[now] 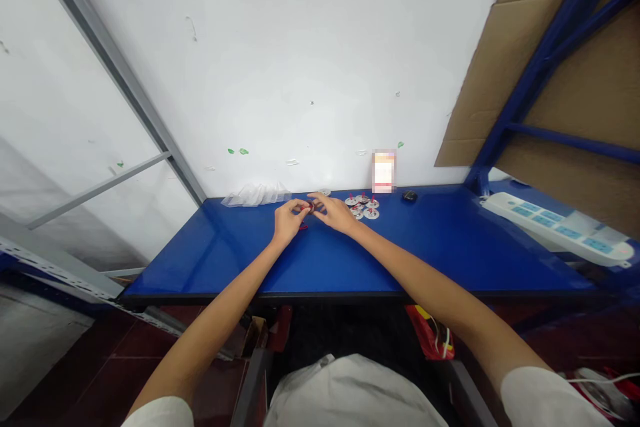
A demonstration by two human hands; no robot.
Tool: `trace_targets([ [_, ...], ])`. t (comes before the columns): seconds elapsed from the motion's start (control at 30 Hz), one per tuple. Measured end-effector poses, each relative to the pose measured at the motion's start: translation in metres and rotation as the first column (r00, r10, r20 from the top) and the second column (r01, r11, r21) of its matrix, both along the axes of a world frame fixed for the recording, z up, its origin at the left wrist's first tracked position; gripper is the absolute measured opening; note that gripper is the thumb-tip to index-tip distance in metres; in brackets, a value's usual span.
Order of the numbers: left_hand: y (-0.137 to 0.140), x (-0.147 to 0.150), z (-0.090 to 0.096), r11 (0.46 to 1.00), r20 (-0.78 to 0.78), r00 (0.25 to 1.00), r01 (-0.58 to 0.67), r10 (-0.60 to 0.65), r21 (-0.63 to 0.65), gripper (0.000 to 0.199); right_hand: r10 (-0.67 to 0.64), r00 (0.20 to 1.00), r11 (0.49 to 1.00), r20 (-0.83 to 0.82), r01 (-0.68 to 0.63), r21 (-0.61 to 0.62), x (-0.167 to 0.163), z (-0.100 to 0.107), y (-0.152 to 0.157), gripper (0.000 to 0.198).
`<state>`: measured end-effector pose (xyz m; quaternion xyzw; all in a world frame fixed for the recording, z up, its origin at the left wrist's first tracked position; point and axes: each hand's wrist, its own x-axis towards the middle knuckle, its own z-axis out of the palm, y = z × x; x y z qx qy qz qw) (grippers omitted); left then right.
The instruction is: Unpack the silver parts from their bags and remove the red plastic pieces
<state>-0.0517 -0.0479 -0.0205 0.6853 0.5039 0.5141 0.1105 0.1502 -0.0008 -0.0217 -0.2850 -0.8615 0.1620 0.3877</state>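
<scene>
Over the blue table, both my hands meet at a small dark, shiny round piece (311, 207) whose kind I cannot make out. My left hand (289, 220) pinches it from the left, and a bit of red shows at the fingertips. From the right, my right hand (334, 212) has its thumb and fingers closed around the same piece. A small red strip (303, 227) lies just below the fingers. Right of my right hand sits a cluster of several round white discs with red tabs and shiny centres (371, 213). Another pale disc (325, 191) lies behind the hands, partly hidden.
Clear plastic bags (257, 194) lie at the table's back left. A blurred-out card (384, 171) leans on the wall, with a small black object (409, 196) beside it. A white power strip (560, 227) is at the right. The blue table (210, 260) ends in a dark front edge.
</scene>
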Motion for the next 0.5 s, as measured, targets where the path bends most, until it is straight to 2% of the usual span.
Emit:
trace_targets([
  [0.27,-0.0033,0.0004,0.0032,0.997,0.116,0.992,0.052,-0.045,-0.051,0.01,-0.018,1.0,0.998,0.007,0.017,0.067,-0.0027,0.0,-0.0034,0.049],
  [0.37,-0.0041,-0.0013,0.0035,0.999,0.07,0.997,0.028,-0.024,-0.046,0.012,-0.023,1.0,0.998,-0.006,0.023,0.056,-0.0028,-0.0007,-0.0026,0.047],
  [0.5,-0.0057,-0.0041,0.0035,0.999,-0.055,0.998,0.017,-0.014,0.05,0.015,-0.021,0.999,1.0,-0.039,0.021,0.02,-0.003,-0.0014,-0.001,0.046],
])
